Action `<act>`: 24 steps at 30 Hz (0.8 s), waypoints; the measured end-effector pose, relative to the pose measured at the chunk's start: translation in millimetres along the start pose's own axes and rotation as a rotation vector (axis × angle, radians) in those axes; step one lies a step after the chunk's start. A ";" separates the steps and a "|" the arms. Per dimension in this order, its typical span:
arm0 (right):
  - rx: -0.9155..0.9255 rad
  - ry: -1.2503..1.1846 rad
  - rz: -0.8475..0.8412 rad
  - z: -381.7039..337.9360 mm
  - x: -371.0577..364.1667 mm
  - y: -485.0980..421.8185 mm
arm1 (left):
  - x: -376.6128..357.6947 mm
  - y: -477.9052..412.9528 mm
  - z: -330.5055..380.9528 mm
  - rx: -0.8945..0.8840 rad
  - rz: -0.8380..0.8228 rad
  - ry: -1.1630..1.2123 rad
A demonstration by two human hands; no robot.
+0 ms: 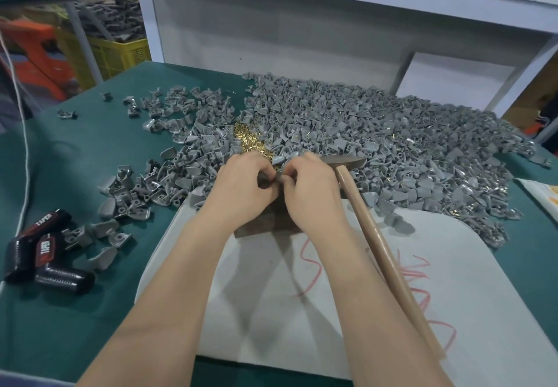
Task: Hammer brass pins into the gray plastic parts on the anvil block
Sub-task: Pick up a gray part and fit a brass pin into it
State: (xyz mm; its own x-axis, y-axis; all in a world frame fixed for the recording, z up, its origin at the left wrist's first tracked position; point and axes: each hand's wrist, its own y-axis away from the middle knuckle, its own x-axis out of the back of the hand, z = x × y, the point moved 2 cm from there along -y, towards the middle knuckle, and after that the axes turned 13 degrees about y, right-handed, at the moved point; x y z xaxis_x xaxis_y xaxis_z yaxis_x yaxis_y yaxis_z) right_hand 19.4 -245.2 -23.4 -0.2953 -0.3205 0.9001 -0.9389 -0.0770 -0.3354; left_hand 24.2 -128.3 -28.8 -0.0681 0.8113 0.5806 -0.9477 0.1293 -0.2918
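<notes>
Fingers point(263, 175) of your left hand point(241, 189) and right hand point(309, 189) are curled in, and their tips meet on a small gray part point(281, 179), pinching it from both sides just above the anvil block point(265, 226). Your knuckles hide whether a pin is already seated in it, and whether the part touches the block.

That hidden seat is probably your first risk. If the pin leans or the part rocks on the block, a blow is likely to bend the pin or shoot the part out sideways. Your fingertips are right where the strike would land, so a hit before the left hand shifts its hold could catch them.

You hold no hammer point(347, 161). Its head rests behind your right hand against the heap of gray parts point(377, 133), and its handle runs down the white pad point(271, 311) beside your forearm. Reaching for it blind could nudge the part off square.

The brass pins point(250, 142) lie just beyond your hands, hemmed in by loose parts. A careless sweep could scatter them across the green table cover point(75, 175) or push strays onto the block. The black tubes point(45, 253) at far left are well clear.
</notes>
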 end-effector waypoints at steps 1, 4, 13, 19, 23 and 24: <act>0.002 -0.010 0.007 -0.1 -1.1 0.3 | -0.1 0.2 -0.2 0.004 -0.006 -0.001; -0.024 -0.090 0.056 0.1 -6.9 6.6 | 0.1 1.1 -0.4 0.017 -0.015 -0.006; -0.082 -0.206 0.061 7.2 -8.9 4.4 | 0.0 1.0 7.1 0.078 0.008 -0.076; -0.112 -0.130 0.059 12.5 -8.2 -0.5 | -1.9 -13.5 4.5 0.109 -0.043 -0.077; -0.115 -0.100 0.095 11.5 -5.9 1.1 | -3.2 -8.7 -0.7 0.068 -0.016 0.007; -0.121 -0.111 0.091 11.4 -5.4 1.6 | -3.9 -9.0 -0.9 0.059 -0.013 0.002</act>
State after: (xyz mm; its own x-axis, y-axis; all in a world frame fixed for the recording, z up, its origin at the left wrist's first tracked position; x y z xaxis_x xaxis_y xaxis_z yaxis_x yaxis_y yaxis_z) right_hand 21.5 -254.3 -31.9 -0.3646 -0.4238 0.8291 -0.9257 0.0685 -0.3720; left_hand 33.3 -132.2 -29.1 -0.0552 0.8112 0.5822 -0.9653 0.1057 -0.2387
